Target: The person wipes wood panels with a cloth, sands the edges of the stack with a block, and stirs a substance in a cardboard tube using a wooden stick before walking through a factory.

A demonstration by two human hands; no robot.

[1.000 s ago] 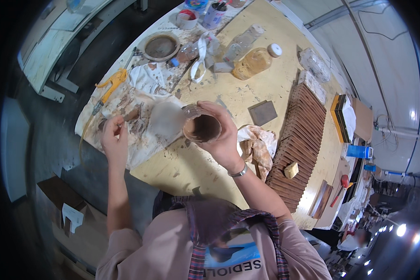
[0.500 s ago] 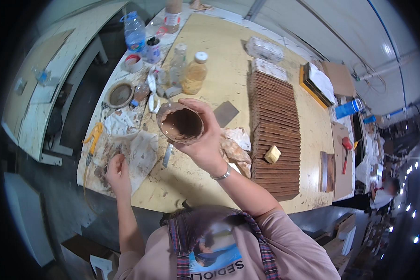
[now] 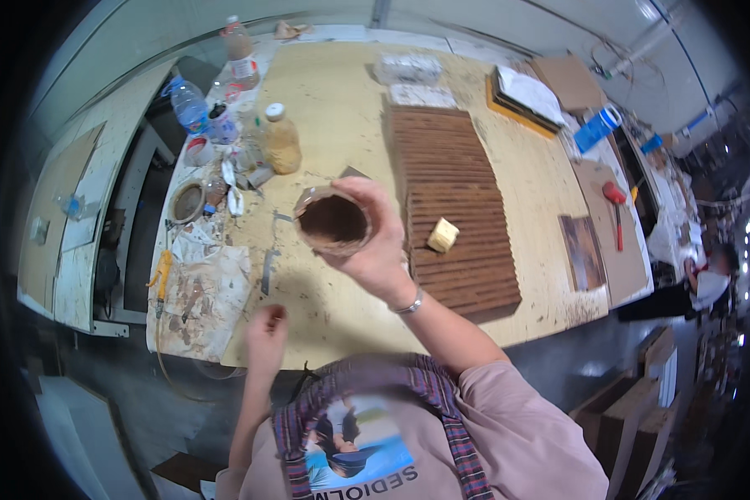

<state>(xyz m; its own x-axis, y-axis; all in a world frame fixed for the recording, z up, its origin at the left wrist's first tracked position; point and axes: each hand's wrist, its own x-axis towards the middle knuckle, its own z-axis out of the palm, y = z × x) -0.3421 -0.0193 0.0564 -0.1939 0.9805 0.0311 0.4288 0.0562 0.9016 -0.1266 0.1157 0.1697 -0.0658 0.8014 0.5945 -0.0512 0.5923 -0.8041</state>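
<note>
My left hand (image 3: 267, 332) has moved off the cloth (image 3: 204, 287), fingers curled; I can't tell if they pinch anything. Mid-frame, my right hand (image 3: 377, 248) wraps the cup (image 3: 333, 221) from the right, its dark inside unclear.

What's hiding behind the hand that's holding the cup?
Behind the right hand, you see yellowish tabletop and a corner of a flat gray piece; the rest of that piece is covered.

I saw brown inside the cup (image 3: 333, 221). The tabletop (image 3: 333, 100) was pale yellow with dark spots. The long strips (image 3: 454, 179) were brown, and the straps (image 3: 468, 454) were purple plaid.
</note>
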